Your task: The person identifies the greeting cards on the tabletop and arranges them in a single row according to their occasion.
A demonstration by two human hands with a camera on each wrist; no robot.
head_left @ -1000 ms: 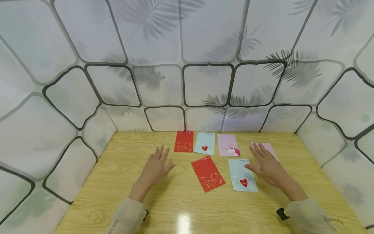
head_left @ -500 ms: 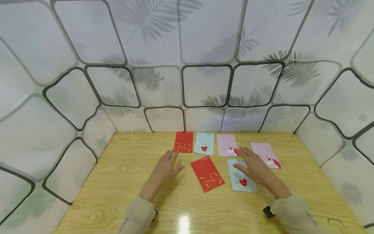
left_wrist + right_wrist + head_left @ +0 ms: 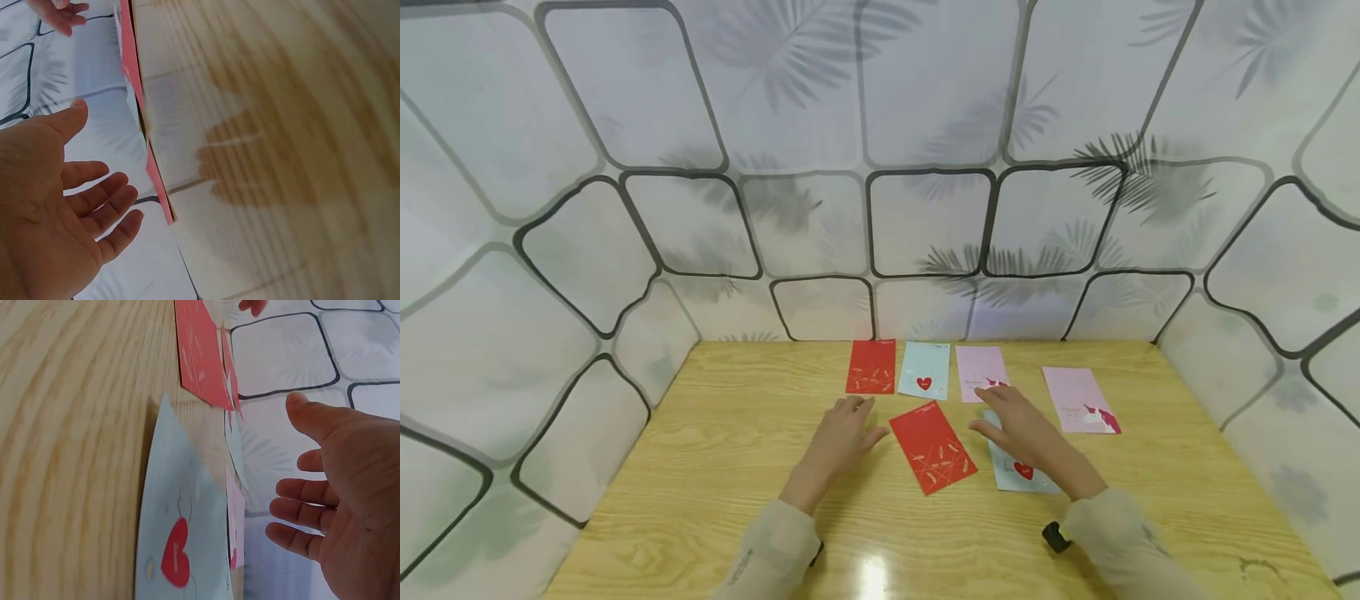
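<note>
My left hand (image 3: 838,437) hovers over the table just left of the tilted red card (image 3: 933,447), its fingers loosely bent with nothing in them, as the left wrist view of the hand (image 3: 75,206) also shows. Above the front light-blue card (image 3: 1022,468) with a red heart hangs my right hand (image 3: 1021,429), relaxed and holding nothing; it hides that card's upper part. In the right wrist view the blue card (image 3: 187,531) lies flat below the palm. A back row holds a red card (image 3: 871,367), a light-blue card (image 3: 924,370) and a pink unicorn card (image 3: 979,363).
Another pink unicorn card (image 3: 1078,400) lies at the right, a little forward of the back row. The wood-grain table (image 3: 700,475) meets a patterned fabric wall (image 3: 820,221) behind and on both sides. A black band (image 3: 1057,537) sits at the right sleeve.
My right hand has moved left from the right-hand pink card, uncovering it, to over the front blue card. My left hand has shifted right towards the tilted red card. The cards stay put.
</note>
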